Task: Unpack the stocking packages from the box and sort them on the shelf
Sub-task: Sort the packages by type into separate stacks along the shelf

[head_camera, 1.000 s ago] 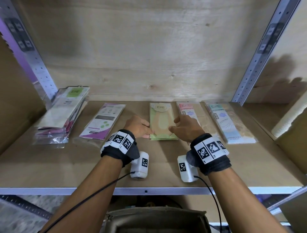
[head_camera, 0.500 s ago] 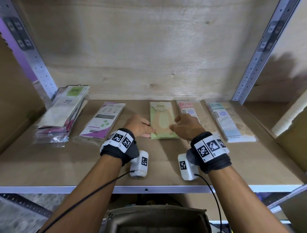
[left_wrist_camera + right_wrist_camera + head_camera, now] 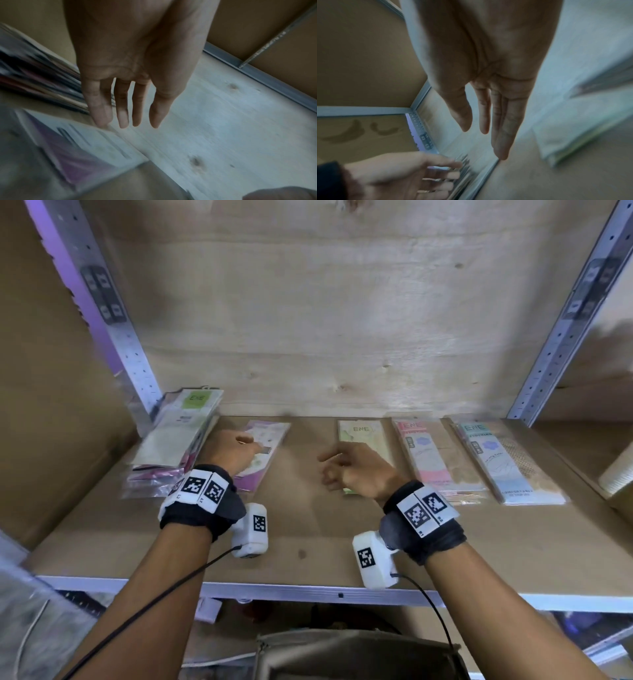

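Shelf (image 3: pixel 308 529) board runs across the middle of the head view, wood back panel above, metal uprights at upper left and upper right.

Five lots of stocking packages lie in a row along the back of the shelf. Far left: a stack (image 3: pixel 174 440) leaning against the left upright, green label on top. Next: purple pack (image 3: pixel 262 453), flat. Centre: green pack (image 3: pixel 363 440), flat. Then pink pack (image 3: pixel 431 457) and blue pack (image 3: pixel 493 463) toward the right, side by side, apart from each other.

Left hand (image 3: pixel 233 451) sits over the near half of the purple pack, left of centre. Left wrist view: fingers (image 3: pixel 101 108) straight and slightly spread, one tip at the pack's edge; contact is hard to judge through blur. Nothing held.

Right hand (image 3: pixel 356 474) hangs in front of the green pack's lower end, centre of frame, covering part of it. Right wrist view: fingers (image 3: pixel 503 128) straight, close together, thumb apart; grip loose, nothing in it. Green pack shows at the right edge of that view, beside the hand, not touched.

Box (image 3: pixel 359 655) at bottom centre, below the shelf edge, top only partly seen; contents cannot be told.

Both wrist views are blurred.
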{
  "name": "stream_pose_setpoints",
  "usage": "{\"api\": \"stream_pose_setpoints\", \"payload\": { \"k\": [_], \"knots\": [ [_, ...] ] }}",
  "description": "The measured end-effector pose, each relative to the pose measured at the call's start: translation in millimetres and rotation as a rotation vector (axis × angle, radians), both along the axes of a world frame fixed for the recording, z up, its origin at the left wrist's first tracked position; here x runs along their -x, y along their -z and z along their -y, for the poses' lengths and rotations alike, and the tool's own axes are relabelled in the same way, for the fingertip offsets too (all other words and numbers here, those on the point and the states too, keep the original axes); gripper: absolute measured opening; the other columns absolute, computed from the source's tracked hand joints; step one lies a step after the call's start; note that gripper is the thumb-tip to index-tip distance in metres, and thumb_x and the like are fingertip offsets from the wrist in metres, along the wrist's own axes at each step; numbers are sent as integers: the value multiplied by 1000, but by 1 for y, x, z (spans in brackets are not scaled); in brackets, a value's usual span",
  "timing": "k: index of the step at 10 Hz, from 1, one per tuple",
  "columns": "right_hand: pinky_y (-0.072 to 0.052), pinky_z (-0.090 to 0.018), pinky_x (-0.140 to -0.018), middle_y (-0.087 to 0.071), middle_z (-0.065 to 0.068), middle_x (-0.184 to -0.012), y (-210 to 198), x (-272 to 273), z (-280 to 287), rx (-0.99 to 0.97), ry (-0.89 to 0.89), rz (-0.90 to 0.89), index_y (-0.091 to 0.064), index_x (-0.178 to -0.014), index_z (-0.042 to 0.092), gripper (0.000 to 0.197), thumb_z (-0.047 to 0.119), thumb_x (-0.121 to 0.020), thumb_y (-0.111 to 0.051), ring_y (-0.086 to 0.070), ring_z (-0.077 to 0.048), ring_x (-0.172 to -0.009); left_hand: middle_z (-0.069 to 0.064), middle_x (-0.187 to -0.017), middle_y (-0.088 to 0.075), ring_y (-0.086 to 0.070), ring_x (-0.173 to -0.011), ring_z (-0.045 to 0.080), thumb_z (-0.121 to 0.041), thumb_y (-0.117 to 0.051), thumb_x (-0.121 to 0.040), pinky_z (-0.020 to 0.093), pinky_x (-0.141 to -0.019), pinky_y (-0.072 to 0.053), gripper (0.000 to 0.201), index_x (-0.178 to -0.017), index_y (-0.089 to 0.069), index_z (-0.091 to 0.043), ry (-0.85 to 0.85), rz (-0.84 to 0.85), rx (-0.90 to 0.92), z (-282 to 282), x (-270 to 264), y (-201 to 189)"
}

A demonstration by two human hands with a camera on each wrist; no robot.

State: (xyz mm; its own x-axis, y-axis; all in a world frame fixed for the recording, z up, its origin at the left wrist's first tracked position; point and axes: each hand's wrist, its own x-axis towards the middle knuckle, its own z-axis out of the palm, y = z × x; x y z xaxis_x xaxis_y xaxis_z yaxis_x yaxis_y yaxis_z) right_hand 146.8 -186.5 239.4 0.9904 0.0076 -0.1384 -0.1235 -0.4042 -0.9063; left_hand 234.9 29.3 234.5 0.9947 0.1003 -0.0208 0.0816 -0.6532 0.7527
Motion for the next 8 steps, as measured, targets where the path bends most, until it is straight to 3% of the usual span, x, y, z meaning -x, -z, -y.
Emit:
{"api": "stream_pose_setpoints", "payload": {
  "k": [1, 2, 3, 4, 5, 6, 7, 8],
  "knots": [
    [-57, -40, -85, -62, -13, -94, 7, -15, -40, -144, -81, -82, -57, -111, 2, 22, -6, -90, -54, -65, -29, -89, 7, -122, -65, -56, -103, 21, -30, -64, -93, 27, -88, -37, 28, -116, -68, -16, 18, -75, -129, -27, 2, 0],
    [-56, -37, -77, -57, -15, -92, 14, -31, -77, -232, -61, -146, -53, -110, 5, 21, -7, -92, -52, -60, -29, -81, 13, -131, -61, -56, -122, 31, -32, -60, -94, 33, -100, -42, 37, -124, -63, -10, 54, -143, -266, -43, 6, 4],
    [-54, -35, -69, -59, -18, -92, 19, -44, -99, -366, 32, -203, -48, -111, 6, 23, -7, -92, -52, -57, -27, -70, 15, -128, -63, -58, -117, 30, -33, -61, -92, 27, -84, -40, 38, -117, -66, -6, 109, -156, -344, -50, 11, 10],
    [-59, -38, -70, -62, -16, -98, 23, -47, -107, -402, 117, -205, -51, -109, 4, 23, -5, -90, -60, -62, -26, -75, 16, -118, -67, -62, -110, 31, -30, -62, -92, 29, -81, -42, 31, -107, -69, -4, 121, -151, -269, -54, 14, 12],
    [-53, -31, -57, -65, -19, -101, 27, -40, -103, -350, 175, -185, -52, -93, 4, 18, -5, -85, -65, -61, -26, -72, 22, -96, -72, -68, -84, 30, -17, -61, -93, 40, -85, -57, 28, -104, -69, 7, 71, -164, -22, -53, 18, 15],
    [-50, -41, -72, -66, -28, -104, 25, -27, -90, -333, 166, -170, -62, -106, -7, 21, -6, -85, -63, -57, -33, -84, 20, -90, -68, -66, -77, 27, -4, -57, -93, 45, -87, -59, 26, -114, -64, 11, 100, -248, 77, -50, 24, 17],
    [-52, -50, -95, -66, -25, -116, 21, -13, -69, -353, 198, -155, -58, -123, -7, 40, -3, -84, -67, -65, -37, -99, 21, -115, -67, -69, -97, 32, 5, -55, -90, 44, -91, -58, 44, -133, -57, -3, 221, -220, -85, -48, 35, 9],
    [-57, -36, -72, -63, -16, -121, 10, 2, -48, -468, 235, -113, -50, -130, 5, 49, 1, -85, -69, -65, -27, -94, 13, -137, -56, -59, -119, 30, 6, -55, -88, 38, -96, -53, 72, -150, -40, -29, 338, -72, -281, -40, 40, 5]
  ]
}}
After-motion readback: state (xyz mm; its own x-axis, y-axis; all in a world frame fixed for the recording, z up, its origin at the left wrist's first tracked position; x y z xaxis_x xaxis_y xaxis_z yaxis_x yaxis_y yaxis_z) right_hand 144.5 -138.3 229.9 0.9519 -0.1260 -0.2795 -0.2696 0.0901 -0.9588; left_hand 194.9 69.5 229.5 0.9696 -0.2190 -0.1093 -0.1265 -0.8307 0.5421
